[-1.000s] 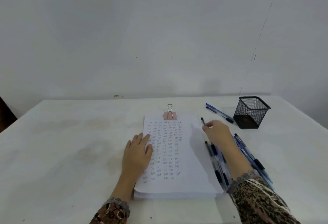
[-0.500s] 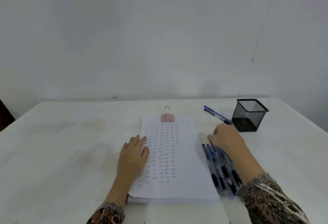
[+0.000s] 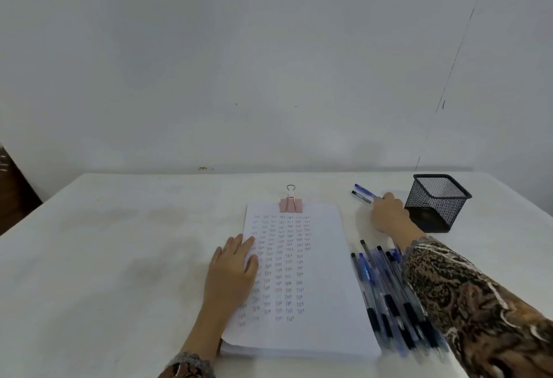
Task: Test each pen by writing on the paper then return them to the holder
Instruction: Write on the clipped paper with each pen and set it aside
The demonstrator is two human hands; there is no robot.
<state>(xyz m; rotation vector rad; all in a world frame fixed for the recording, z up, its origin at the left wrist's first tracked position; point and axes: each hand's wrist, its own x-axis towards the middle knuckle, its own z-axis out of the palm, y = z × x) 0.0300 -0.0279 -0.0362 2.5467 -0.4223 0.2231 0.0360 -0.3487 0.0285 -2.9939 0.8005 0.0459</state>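
Two blue pens (image 3: 363,192) lie side by side on the bench (image 3: 119,258) at the far right, just left of the black mesh holder (image 3: 434,207), in which no pen shows. The right hand (image 3: 389,213) lies over their near ends, knuckles up and fingers pointing at them. Its fingertips are hidden, so I cannot tell whether it is grasping a pen or only touching one. A larger bunch of pens (image 3: 386,294) lies nearer, just beside the right edge of the paper (image 3: 323,288) and partly under the patterned sleeve (image 3: 466,302). The paper is a stack held by a pink binder clip (image 3: 291,202) at its far edge, and its top sheet is largely filled with columns of small marks. The left hand (image 3: 233,267) is released, resting flat on the sheet's left edge to hold it down. The step in hand looks like taking one pen from the far pair. To do it well, pinch a single barrel so the other does not roll off, and bring it to a blank patch low on the sheet while the left hand steadies the stack. Then drop it upright into the holder, not back among the loose pens.
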